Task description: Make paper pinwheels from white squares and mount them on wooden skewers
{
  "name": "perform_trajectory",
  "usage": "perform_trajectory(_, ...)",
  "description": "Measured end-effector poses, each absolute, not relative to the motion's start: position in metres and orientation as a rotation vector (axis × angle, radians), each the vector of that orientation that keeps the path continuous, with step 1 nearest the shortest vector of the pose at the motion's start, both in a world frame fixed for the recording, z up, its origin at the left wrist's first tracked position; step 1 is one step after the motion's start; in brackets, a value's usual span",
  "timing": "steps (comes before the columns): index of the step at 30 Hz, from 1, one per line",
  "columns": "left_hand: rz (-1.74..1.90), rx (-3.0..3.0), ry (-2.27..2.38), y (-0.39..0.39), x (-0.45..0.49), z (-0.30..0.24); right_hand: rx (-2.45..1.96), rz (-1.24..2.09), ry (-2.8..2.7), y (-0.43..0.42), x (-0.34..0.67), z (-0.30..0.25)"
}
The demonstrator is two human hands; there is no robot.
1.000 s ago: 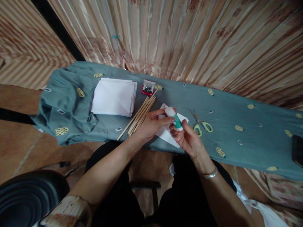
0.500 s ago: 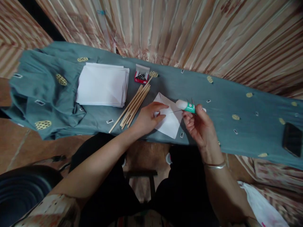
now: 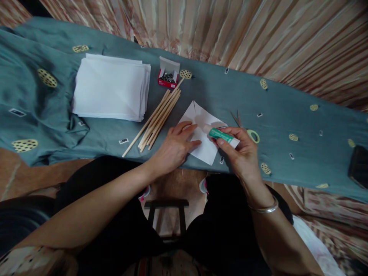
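A pleated curtain (image 3: 230, 34) in pinkish beige hangs across the far side. In front of it a teal cloth (image 3: 281, 103), printed with yellow spotted shapes and small labels, covers the long table and bunches into folds at the left. The person's dark-trousered legs (image 3: 123, 230) are at the near edge.

On the cloth, left of the middle, lies a stack of white paper (image 3: 110, 86), its edges slightly uneven. To its right, a loose bundle of wooden sticks (image 3: 159, 120) slants from near left to far right. Right of the sticks, a single white sheet (image 3: 202, 142) with dark lines at its far and right corners lies near the front edge.

The right hand (image 3: 241, 149) grasps a green-and-white tube (image 3: 222, 136) between thumb and fingers. The left hand (image 3: 176, 145) rests at the sheet's left side, fingers loosely spread, unclenched and gripping nothing. A dark, flat object (image 3: 358, 166) lies at the far-right end, cut by the view. Scissors (image 3: 258, 137) with a pale green handle lie just beyond the right hand, partly hidden by it.

The tube tilts over the sheet, its pale end pointing left and far; whether it touches the paper I cannot tell. Beyond the sticks, a small red box (image 3: 168, 79) stands with its lid up, holding shiny dark pieces. A silvery bracelet (image 3: 268, 209) circles the right wrist.
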State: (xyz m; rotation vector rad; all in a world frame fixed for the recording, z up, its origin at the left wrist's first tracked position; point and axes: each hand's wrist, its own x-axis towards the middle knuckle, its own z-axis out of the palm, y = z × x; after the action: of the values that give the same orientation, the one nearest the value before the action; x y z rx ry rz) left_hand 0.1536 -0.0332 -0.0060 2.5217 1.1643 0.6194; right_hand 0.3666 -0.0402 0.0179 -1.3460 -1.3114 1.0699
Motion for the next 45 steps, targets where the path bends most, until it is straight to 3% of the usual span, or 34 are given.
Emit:
perform_trajectory(15, 0.531, 2.481, 1.182, -0.032, 0.155, -0.006, -1.402, 1.109, -1.393, -0.038, 0.36, 0.008)
perform_trajectory(32, 0.512, 2.461, 1.178, -0.032, 0.156, -0.002, -1.55, 0.698, -1.909, -0.045, 0.359, 0.029)
perform_trajectory(45, 0.507, 2.447, 1.19, -0.033, 0.156, 0.0, -1.339, 0.453, -2.333, -0.049, 0.358, 0.037)
